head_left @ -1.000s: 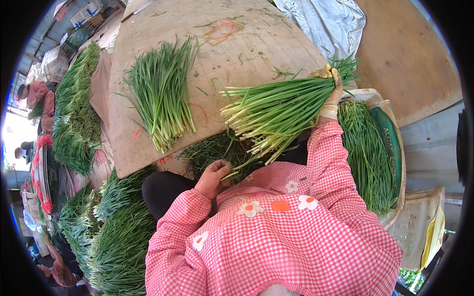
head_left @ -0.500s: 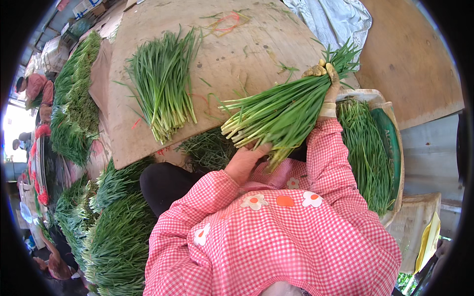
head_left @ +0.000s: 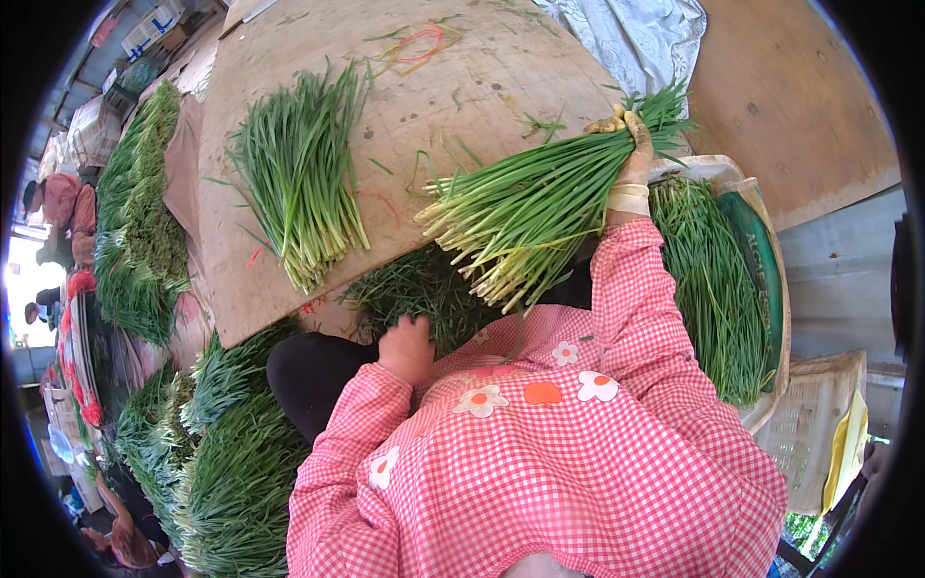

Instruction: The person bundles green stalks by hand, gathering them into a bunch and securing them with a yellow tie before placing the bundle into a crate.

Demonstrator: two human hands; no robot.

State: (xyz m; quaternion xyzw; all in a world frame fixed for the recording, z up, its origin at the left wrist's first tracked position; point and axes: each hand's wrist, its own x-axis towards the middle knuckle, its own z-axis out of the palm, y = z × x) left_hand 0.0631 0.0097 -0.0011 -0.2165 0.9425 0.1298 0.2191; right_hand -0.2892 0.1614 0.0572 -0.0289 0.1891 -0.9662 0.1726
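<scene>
My right hand [head_left: 631, 164], in a pale glove, is shut around the leafy end of a thick bunch of green onion stalks [head_left: 535, 212]. It holds the bunch tilted over the near edge of a round wooden board [head_left: 462, 96], pale root ends pointing down-left. My left hand [head_left: 407, 349] is low at my lap, its back toward me and its fingers down in a heap of dark green trimmings [head_left: 414, 289]; whether they grip anything is hidden. A second, loose bunch of stalks [head_left: 299, 183] lies on the board's left half.
An open sack [head_left: 766, 279] filled with more green stalks stands at my right. Stacked green bundles line the left side [head_left: 135, 222] and lower left [head_left: 222, 462]. A white cloth [head_left: 636, 39] lies beyond the board. Other people [head_left: 58, 197] are at the far left.
My left hand went up to the bunch's root ends, then dropped back onto the trimmings at my lap. My right hand kept the bunch, raising it slightly.
</scene>
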